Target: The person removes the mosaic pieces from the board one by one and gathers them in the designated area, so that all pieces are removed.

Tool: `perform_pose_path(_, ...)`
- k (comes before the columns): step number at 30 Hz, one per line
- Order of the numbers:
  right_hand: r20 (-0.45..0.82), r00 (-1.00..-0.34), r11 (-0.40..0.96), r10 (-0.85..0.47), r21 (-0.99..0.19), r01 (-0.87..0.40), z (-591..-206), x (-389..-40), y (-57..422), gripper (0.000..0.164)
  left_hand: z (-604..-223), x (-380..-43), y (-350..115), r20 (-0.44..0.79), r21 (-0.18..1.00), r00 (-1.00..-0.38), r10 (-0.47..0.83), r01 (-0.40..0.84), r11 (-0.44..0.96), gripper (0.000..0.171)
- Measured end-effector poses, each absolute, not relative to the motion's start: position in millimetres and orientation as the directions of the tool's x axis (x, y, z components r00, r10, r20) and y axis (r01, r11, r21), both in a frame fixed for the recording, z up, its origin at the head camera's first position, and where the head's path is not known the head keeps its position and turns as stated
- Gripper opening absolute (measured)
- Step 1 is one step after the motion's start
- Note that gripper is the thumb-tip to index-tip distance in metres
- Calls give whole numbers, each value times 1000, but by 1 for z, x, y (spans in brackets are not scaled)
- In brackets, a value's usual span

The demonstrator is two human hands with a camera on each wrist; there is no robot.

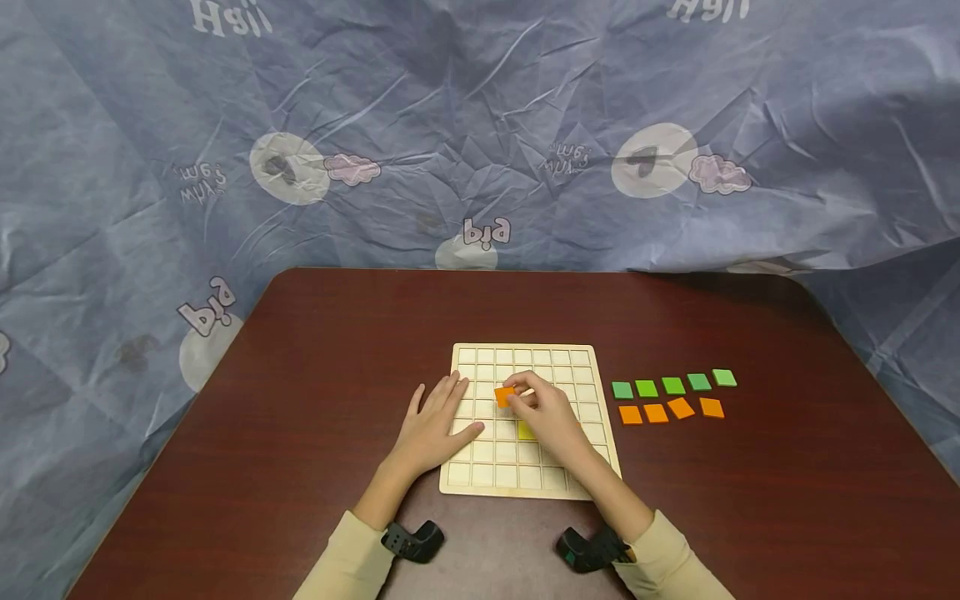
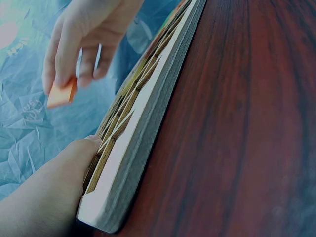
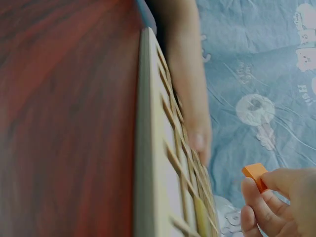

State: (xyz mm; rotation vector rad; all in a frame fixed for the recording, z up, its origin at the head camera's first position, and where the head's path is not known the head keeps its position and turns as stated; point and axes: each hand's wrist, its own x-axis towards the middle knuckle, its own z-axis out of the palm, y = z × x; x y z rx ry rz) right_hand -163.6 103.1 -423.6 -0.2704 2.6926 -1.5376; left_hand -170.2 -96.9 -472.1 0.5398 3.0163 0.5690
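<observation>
My right hand [image 1: 553, 419] pinches a small square orange tile [image 1: 503, 397] between thumb and fingers, over the middle of a pale wooden grid board [image 1: 517, 493]. In the right wrist view the tile [image 3: 255, 174] is raised off the board's surface, held at the fingertips. My left hand [image 1: 431, 429] rests on the board's left side, fingers straight and thumb spread over the cells. A yellow tile [image 1: 524, 431] sits in a cell beside the right hand, which partly covers it. A sliver of orange shows past the right wrist; the rest is hidden.
Right of the board, a row of several green tiles [image 1: 673, 386] lies behind a row of several orange tiles [image 1: 656, 413]. The dark red-brown table [image 1: 360, 333] ends at a printed blue cloth [image 1: 420, 150]. Each wrist bears a black strapped device [image 1: 415, 542].
</observation>
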Motion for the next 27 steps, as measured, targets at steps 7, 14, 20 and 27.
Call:
perform_pose_path(7,100,-990,527,-98,-839,-137,-417,-161,143,18,-471,-170,-98,31,370,-937,349,335,866,78)
perform_pose_path(14,157,-987,583,-23,-800,-141,-415,-157,188,19,-472,-170,-98,34,371,-936,349,337,865,77)
perform_pose_path(20,205,-977,650,64,-751,-115,-408,-154,228,23,-472,-170,-98,36,374,-936,351,338,863,77)
perform_pose_path(27,251,-950,702,186,-710,-50,-409,-153,277,27,-473,-170,-98,35,378,-938,346,333,864,77)
